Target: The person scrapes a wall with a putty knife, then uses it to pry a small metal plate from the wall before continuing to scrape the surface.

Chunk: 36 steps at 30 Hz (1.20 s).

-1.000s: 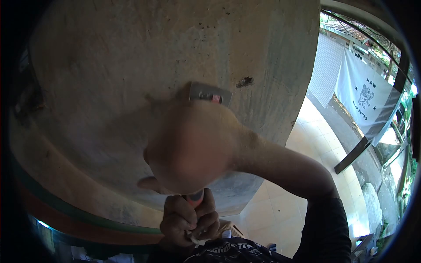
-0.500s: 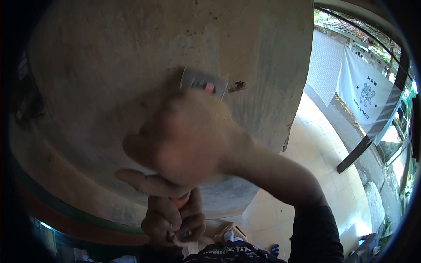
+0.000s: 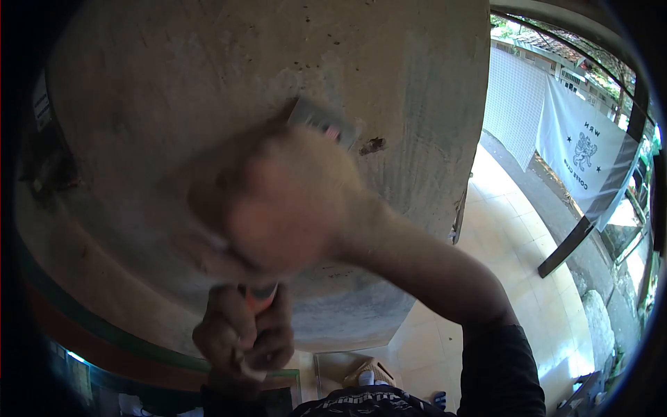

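Note:
My right hand (image 3: 285,201) is in front of the wall, close to the camera and smeared by motion. Its fingers look curled. From behind its upper side sticks a scraper (image 3: 323,124) with a flat grey metal blade and dark and red print; its grip is hidden by the hand. Just below, my left hand (image 3: 243,333) is closed around an orange-and-black handle (image 3: 258,299). The far end of that handle disappears behind my right hand, so I cannot see the tool's head. A worn, stained plaster wall (image 3: 410,83) fills the view behind both hands.
A pit (image 3: 373,146) marks the wall right of the blade. Tiled floor (image 3: 500,278) runs along the right, with a white banner (image 3: 577,146) and a dark post (image 3: 566,247) beyond. Below are a brown stool (image 3: 375,368) and a green-edged ledge (image 3: 139,347).
Both hands have shifted left, the right one blurred. My left hand, with the orange-and-black handle, now sits slightly apart from the right. The scraper blade has tilted a little.

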### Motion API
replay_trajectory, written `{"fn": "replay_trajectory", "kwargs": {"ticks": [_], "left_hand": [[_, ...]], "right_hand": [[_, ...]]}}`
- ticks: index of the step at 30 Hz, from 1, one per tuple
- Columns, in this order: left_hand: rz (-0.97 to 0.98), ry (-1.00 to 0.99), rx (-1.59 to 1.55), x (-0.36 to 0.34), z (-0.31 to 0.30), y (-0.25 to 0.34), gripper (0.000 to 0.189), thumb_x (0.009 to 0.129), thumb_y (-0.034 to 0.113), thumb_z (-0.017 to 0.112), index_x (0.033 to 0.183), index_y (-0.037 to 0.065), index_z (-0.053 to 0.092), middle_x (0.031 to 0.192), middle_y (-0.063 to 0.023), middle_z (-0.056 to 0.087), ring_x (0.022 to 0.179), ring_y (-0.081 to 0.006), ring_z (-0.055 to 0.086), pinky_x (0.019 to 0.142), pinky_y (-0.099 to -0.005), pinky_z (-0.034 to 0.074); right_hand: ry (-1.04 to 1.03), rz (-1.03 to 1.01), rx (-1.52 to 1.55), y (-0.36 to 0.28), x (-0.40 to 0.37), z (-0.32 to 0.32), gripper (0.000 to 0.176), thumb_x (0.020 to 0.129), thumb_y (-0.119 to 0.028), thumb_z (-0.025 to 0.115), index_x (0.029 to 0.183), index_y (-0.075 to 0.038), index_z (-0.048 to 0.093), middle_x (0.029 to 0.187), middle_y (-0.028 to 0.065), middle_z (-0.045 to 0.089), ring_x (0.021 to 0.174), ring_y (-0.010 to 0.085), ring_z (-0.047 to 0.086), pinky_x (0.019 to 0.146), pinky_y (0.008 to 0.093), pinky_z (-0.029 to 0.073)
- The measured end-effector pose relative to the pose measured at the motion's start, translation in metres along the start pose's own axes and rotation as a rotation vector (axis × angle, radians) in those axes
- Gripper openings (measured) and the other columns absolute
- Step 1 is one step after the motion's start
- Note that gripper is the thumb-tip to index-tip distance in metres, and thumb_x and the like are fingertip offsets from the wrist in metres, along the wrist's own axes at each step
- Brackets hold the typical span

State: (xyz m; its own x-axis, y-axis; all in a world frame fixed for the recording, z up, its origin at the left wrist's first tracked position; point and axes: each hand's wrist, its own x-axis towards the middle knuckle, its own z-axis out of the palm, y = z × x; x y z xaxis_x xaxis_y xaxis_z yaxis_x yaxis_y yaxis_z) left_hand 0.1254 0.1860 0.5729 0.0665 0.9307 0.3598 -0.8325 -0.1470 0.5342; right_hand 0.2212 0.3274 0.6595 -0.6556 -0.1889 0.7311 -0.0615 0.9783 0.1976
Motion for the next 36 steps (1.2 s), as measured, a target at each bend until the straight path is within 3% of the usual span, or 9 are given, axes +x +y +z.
{"fn": "replay_trajectory", "kwargs": {"ticks": [3,5,7,8,20,27,29,34,36], "left_hand": [[-0.052,0.21,0.188,0.002,0.002,0.005,0.012,0.067,-0.001,0.044,0.06,0.008,0.041,0.07,-0.0117,0.036,0.041,-0.0097,0.023,0.029,-0.0225,0.024],[-0.079,0.163,0.168,-0.005,0.005,0.002,0.011,0.067,-0.003,0.043,0.061,0.006,0.041,0.069,-0.0107,0.036,0.041,-0.009,0.023,0.03,-0.0209,0.022],[-0.072,-0.209,0.017,-0.001,0.0,0.001,0.005,0.08,-0.008,0.037,0.078,-0.004,0.04,0.082,-0.0122,0.037,0.041,-0.0071,0.024,0.034,-0.0223,0.023],[-0.102,-0.224,0.06,-0.003,0.0,0.005,0.007,0.081,-0.008,0.037,0.078,-0.003,0.04,0.082,-0.0113,0.037,0.041,-0.0075,0.024,0.034,-0.0216,0.023],[-0.12,-0.029,0.025,-0.001,0.013,0.023,0.009,0.075,-0.01,0.037,0.078,-0.002,0.04,0.083,-0.0107,0.037,0.044,-0.0082,0.024,0.035,-0.0203,0.022],[-0.147,-0.124,0.055,-0.009,0.014,0.007,0.009,0.079,-0.009,0.037,0.079,-0.001,0.042,0.08,-0.009,0.036,0.041,-0.0069,0.021,0.034,-0.0215,0.021],[-0.096,-0.03,0.141,-0.003,0.019,0.007,0.009,0.08,-0.009,0.036,0.079,-0.001,0.041,0.08,-0.0085,0.037,0.041,-0.0071,0.021,0.034,-0.0217,0.021],[-0.071,-0.043,0.221,-0.007,0.019,0.001,0.007,0.084,-0.006,0.038,0.079,-0.001,0.041,0.08,-0.01,0.036,0.041,-0.0075,0.021,0.035,-0.0222,0.021],[-0.102,-0.156,0.132,-0.003,0.023,-0.003,0.007,0.084,-0.005,0.038,0.079,-0.002,0.041,0.081,-0.0105,0.036,0.042,-0.0076,0.022,0.035,-0.0225,0.021]], "right_hand": [[-0.048,0.102,-0.081,0.003,0.005,-0.004,0.042,0.083,-0.038,0.052,0.056,-0.007,0.06,0.056,0.0091,0.059,0.055,0.0244,0.063,0.051,0.0366,0.051],[0.078,0.009,0.018,-0.006,-0.002,0.002,0.042,0.084,-0.037,0.051,0.055,-0.007,0.059,0.052,0.0082,0.057,0.052,0.025,0.062,0.049,0.0376,0.05],[0.113,-0.041,0.009,-0.003,-0.002,0.001,0.042,0.084,-0.037,0.05,0.055,-0.007,0.059,0.052,0.008,0.056,0.051,0.0249,0.061,0.048,0.0377,0.05],[0.142,-0.085,0.012,-0.002,-0.002,0.001,0.042,0.084,-0.036,0.05,0.055,-0.007,0.058,0.051,0.0078,0.056,0.05,0.0247,0.061,0.047,0.0378,0.05],[0.29,-0.024,0.011,0.013,0.011,0.0,0.037,0.085,-0.039,0.051,0.065,-0.009,0.06,0.051,0.0073,0.056,0.047,0.0258,0.059,0.044,0.038,0.048],[0.298,-0.114,0.178,-0.004,-0.001,0.01,0.036,0.084,-0.036,0.054,0.064,-0.006,0.057,0.052,0.008,0.056,0.046,0.0268,0.059,0.044,0.0385,0.048],[0.317,-0.149,0.113,0.01,0.004,0.005,0.036,0.083,-0.035,0.055,0.062,-0.006,0.056,0.051,0.0081,0.055,0.047,0.0267,0.059,0.045,0.0385,0.048],[0.256,-0.063,0.14,-0.003,-0.005,0.0,0.038,0.081,-0.037,0.055,0.06,-0.005,0.056,0.051,0.0084,0.055,0.049,0.0264,0.06,0.047,0.0394,0.049],[0.265,-0.118,0.134,-0.003,-0.003,-0.005,0.039,0.081,-0.037,0.055,0.06,-0.005,0.056,0.05,0.0087,0.055,0.05,0.0264,0.061,0.047,0.0398,0.049]]}}
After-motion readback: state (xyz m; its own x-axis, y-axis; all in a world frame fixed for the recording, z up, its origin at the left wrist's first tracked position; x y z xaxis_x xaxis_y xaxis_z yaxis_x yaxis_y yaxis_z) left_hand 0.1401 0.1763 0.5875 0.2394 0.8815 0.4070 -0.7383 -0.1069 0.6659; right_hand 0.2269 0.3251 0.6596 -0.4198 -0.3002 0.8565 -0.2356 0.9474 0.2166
